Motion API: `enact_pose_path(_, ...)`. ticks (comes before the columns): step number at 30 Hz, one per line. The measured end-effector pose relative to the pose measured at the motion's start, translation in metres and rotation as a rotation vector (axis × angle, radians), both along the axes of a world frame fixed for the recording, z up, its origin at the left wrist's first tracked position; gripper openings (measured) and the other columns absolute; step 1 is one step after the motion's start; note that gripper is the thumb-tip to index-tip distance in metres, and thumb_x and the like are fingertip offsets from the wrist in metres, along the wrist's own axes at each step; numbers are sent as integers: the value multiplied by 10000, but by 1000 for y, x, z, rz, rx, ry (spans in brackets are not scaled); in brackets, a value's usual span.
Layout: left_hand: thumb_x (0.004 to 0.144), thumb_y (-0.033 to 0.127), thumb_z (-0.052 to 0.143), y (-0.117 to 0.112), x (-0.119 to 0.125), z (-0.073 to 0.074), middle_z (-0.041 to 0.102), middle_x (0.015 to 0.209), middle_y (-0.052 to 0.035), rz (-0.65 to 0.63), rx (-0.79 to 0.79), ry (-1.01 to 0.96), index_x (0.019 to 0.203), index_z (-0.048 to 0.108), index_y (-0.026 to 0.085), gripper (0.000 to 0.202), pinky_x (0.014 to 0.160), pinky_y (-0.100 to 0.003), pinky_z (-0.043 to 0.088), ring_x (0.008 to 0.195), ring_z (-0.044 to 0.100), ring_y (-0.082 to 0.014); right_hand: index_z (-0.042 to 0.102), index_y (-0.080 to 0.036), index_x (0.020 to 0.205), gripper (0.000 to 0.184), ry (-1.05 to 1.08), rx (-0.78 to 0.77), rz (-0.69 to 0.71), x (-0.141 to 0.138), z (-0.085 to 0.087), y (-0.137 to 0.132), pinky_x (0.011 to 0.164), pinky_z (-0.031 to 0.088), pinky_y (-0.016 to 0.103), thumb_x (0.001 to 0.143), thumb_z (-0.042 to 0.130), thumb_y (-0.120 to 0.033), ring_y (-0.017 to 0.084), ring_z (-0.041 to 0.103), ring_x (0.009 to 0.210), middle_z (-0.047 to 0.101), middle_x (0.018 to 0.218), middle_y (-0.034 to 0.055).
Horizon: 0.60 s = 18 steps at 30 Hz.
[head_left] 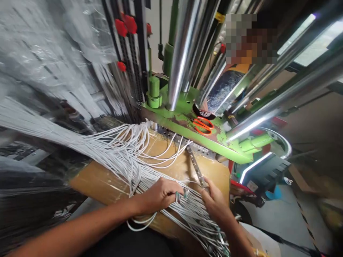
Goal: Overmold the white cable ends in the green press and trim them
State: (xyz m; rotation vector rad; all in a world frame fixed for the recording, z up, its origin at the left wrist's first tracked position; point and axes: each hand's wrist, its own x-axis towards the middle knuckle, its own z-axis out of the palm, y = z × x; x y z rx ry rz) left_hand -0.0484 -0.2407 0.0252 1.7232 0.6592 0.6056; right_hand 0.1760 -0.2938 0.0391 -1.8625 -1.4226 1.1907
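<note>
Here's the left hand (158, 196), fingers pressed together over a few white wires (184, 214) right by their metal tips (177, 197), on a taped cardboard board (91, 182). The right hand (214, 203) sits at the end of a slotted metal strip (197, 170), grip hard to call from here. Those wires look light and limp, so best pinched near the tips. Orange scissors (203, 126) lie up on the green machine plate (182, 114).

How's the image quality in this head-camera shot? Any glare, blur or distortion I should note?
Head view: hard glare streaks run along the chrome columns; the white cable bundle smears into blur at far left; wide-angle distortion splays the columns; the left hand and right hand look fairly sharp.
</note>
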Motion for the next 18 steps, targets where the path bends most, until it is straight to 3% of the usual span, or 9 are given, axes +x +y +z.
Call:
enact_pose_path(2,838,161,456,-2,2,-5,732,970,-104,-92,171,-1,984,717,147,299,853,-300,489,912,667,-208,446,-150,1263,474,243,-98,-95,-21,-3,-9,379,399,233,829,473,-340,135,483,409,560,583,-55)
enact_pose_path(3,840,143,432,-4,3,-8,728,1002,-107,-131,244,8,1031,701,149,330,865,-306,493,941,667,-209,456,-149,1264,477,306,-94,-141,-29,-7,-13,384,414,229,819,490,-318,131,487,409,563,580,-59)
enact_pose_path(4,841,132,422,-5,4,-10,725,1021,-107,-154,291,24,1059,689,153,346,874,-310,497,961,667,-210,483,-152,1258,471,329,-44,-172,-35,-11,-16,463,483,246,807,507,-287,144,556,492,614,647,-33)
enact_pose_path(5,842,127,416,-6,4,-12,722,1033,-106,-168,330,42,1074,682,157,353,883,-313,499,976,666,-210,515,-157,1250,464,317,37,-190,-40,-15,-18,627,546,286,796,522,-254,172,635,666,674,787,13)
enact_pose_path(6,843,123,415,-7,3,-14,719,1049,-105,-175,366,62,1083,675,161,356,892,-316,500,992,664,-212,537,-167,1253,465,290,117,-198,-42,-19,-20,829,534,338,793,527,-227,205,650,892,693,971,54)
enact_pose_path(7,842,118,415,-8,3,-15,713,1068,-104,-180,399,85,1095,668,164,361,899,-318,502,1008,660,-214,543,-180,1270,477,261,173,-199,-44,-23,-22,991,451,384,795,526,-207,229,588,1097,661,1141,74)
enact_pose_path(9,832,99,414,-11,2,-17,705,1095,-98,-175,456,130,1115,654,169,378,910,-317,504,1032,653,-211,513,-201,1327,514,221,186,-187,-46,-30,-25,1117,303,435,813,514,-191,241,448,1290,572,1320,72)
enact_pose_path(18,778,6,376,-18,7,-25,712,1061,-104,-87,714,148,1147,593,138,448,854,-306,555,981,674,-202,415,-186,1406,545,183,136,-179,-47,-32,-28,1145,264,389,863,461,-201,197,396,1339,481,1416,66)
